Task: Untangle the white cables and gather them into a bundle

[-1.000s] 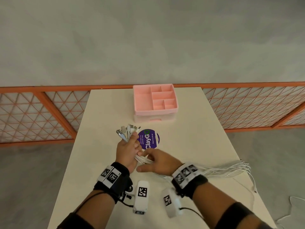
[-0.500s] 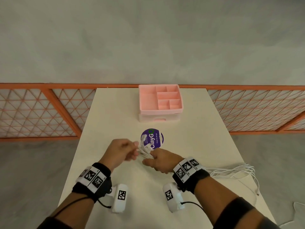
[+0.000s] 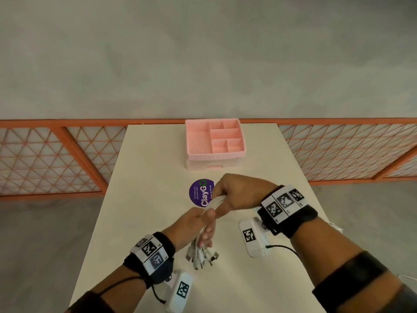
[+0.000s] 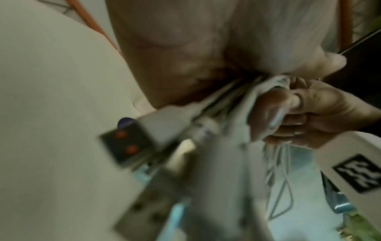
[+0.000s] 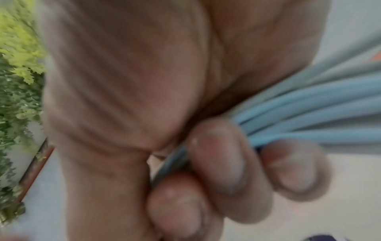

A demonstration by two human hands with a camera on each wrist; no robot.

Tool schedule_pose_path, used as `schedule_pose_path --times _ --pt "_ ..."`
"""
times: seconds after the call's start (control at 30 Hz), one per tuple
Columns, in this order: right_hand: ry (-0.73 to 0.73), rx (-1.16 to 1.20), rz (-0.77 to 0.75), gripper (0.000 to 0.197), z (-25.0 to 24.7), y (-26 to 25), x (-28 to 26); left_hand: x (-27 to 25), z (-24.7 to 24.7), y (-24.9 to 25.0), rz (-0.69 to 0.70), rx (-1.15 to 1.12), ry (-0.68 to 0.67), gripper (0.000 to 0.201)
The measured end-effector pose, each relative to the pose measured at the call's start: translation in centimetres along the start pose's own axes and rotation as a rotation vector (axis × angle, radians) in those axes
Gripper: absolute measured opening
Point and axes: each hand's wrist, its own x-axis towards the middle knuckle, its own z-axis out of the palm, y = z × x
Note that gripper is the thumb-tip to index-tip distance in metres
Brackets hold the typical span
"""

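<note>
We hold the white cables (image 3: 212,205) above the middle of the cream table (image 3: 140,199), our left hand (image 3: 194,224) curled around the bunch just above its plug ends (image 3: 203,256), which hang down toward us. Our right hand (image 3: 237,195) grips the same bunch right beside the left, its fingers (image 5: 218,163) wrapped tight around the strands. Beneath them lies a purple ClayGo sticker (image 3: 198,192), with a pink compartment organizer (image 3: 214,138) at the far edge.

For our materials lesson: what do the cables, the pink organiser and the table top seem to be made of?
Cables: white, smooth plastic-looking sheath, with metal-looking plug tips.
Pink organiser: probably moulded plastic; even matt colour, thin dividers.
Table top: cream, matt, uniform; perhaps laminate, hard to tell.
</note>
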Motion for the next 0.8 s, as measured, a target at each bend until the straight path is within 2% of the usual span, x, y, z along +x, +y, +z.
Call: schedule_pose_path --times 0.17,0.23,0.33,0.4,0.5,0.6,0.7,0.8 --pt "0.141 0.131 -0.099 0.019 -2.7 0.4 -1.0 0.4 2.0 2.3 -0.004 -0.136 0.023 0.036" --pt "0.202 0.224 -0.134 0.019 -2.5 1.1 -1.0 0.5 2.0 3.4 -0.005 -0.165 0.063 0.042" --pt "0.263 0.315 -0.136 0.014 -1.0 3.1 -0.4 0.4 1.4 4.6 0.069 -0.147 0.093 0.049" --pt "0.278 0.268 -0.068 0.019 0.1 4.5 0.0 0.2 1.0 4.9 0.099 -0.125 0.08 0.05" --pt "0.345 0.235 -0.024 0.014 0.8 5.1 0.1 0.1 0.8 4.7 0.077 -0.022 0.067 0.045" --pt "0.417 0.096 -0.018 0.027 0.0 4.6 -0.2 -0.1 0.0 4.6 0.065 -0.041 0.085 0.045" --pt "0.476 -0.032 -0.055 0.038 -1.3 4.1 -0.6 -0.2 -0.4 4.7 0.009 -0.097 0.093 0.046" --pt "0.599 -0.164 -0.162 0.044 -2.8 2.8 -0.6 -0.2 1.8 5.3 -0.078 -0.116 -0.004 0.04"
